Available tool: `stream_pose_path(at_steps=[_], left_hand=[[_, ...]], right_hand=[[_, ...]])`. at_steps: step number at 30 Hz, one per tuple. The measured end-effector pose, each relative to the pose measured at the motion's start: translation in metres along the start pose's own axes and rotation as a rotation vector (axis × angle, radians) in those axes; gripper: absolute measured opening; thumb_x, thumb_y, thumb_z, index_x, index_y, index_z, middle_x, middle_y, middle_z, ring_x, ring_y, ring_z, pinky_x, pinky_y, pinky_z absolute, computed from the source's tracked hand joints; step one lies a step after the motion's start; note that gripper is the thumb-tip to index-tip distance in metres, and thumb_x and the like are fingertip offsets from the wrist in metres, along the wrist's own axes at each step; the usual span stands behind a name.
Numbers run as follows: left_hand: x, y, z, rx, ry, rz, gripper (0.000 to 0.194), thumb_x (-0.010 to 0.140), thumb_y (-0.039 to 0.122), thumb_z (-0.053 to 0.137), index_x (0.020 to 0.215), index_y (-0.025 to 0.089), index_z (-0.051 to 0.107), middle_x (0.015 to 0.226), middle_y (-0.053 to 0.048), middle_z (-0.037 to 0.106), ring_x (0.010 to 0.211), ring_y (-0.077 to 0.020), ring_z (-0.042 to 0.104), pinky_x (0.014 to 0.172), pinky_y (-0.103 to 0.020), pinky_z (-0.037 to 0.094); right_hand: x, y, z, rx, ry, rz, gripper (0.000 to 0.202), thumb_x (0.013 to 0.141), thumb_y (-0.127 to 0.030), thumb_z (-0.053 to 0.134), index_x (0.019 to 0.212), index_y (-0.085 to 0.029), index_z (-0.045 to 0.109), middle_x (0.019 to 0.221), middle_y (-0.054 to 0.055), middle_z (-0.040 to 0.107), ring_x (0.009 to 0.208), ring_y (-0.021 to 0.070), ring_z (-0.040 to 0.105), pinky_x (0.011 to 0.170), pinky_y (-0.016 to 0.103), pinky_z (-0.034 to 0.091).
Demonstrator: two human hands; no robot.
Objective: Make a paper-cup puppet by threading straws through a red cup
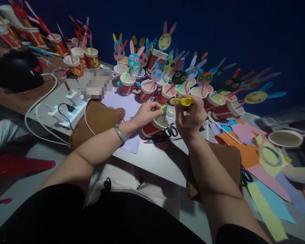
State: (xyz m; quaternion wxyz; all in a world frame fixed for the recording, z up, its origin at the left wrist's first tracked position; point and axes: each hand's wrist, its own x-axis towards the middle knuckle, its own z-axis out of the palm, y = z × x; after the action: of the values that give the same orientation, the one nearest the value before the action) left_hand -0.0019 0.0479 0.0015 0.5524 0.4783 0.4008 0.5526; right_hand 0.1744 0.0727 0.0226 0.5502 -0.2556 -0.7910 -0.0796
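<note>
My left hand (152, 113), below a bracelet on the wrist, pinches a small yellow-green strip (163, 107) between thumb and fingertips. It is just over the rim of a red paper cup (151, 130) with a white inside. My right hand (191, 115) is closed around a yellow tube-shaped tool (184, 101), its round end showing above the fist; its exact kind I cannot make out. Between the hands lie black-handled scissors (171, 130), beside the cup, and a small roll of clear tape (170, 112). Another pair of scissors (155, 140) lies in front of the cup.
Several red cups (148, 89) with paper rabbit faces (134, 60) crowd the back of the table. A power strip (71, 113) with white cords and a brown leather-like piece (99, 120) are at left. Coloured paper (246, 149) and a tape roll (271, 156) lie at right.
</note>
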Motion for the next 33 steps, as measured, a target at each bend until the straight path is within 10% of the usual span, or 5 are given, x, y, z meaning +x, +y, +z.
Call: stream_pose_path(at_steps=[14,22,33], left_hand=[[0.004,-0.015,-0.001,0.041,-0.027,0.033,0.040,0.065,0.045,0.092,0.072,0.013,0.069,0.068,0.003,0.067,0.064,-0.0079,0.055,0.063,-0.020,0.043],[0.000,-0.003,0.000,0.067,0.004,0.073,0.007,0.077,0.016,0.077,0.076,0.012,0.071,0.074,0.000,0.069,0.068,-0.0089,0.058,0.070,-0.023,0.046],[0.004,-0.013,-0.002,0.045,0.039,0.019,0.005,0.079,0.015,0.075,0.078,0.013,0.071,0.072,0.001,0.070,0.067,-0.0087,0.059,0.067,-0.021,0.046]], right_hand=[[-0.006,0.000,0.009,-0.005,-0.160,-0.166,0.027,0.100,-0.025,0.060,0.127,-0.022,0.058,0.107,0.011,0.075,0.095,0.0243,0.074,0.081,0.036,0.060],[-0.005,0.001,0.004,0.054,0.008,0.056,0.028,0.100,-0.026,0.060,0.128,-0.027,0.058,0.106,0.006,0.069,0.089,0.0222,0.072,0.078,0.037,0.060],[-0.010,-0.003,0.011,0.022,-0.134,-0.064,0.021,0.100,-0.030,0.061,0.120,-0.024,0.060,0.101,0.006,0.073,0.088,0.0229,0.071,0.076,0.037,0.058]])
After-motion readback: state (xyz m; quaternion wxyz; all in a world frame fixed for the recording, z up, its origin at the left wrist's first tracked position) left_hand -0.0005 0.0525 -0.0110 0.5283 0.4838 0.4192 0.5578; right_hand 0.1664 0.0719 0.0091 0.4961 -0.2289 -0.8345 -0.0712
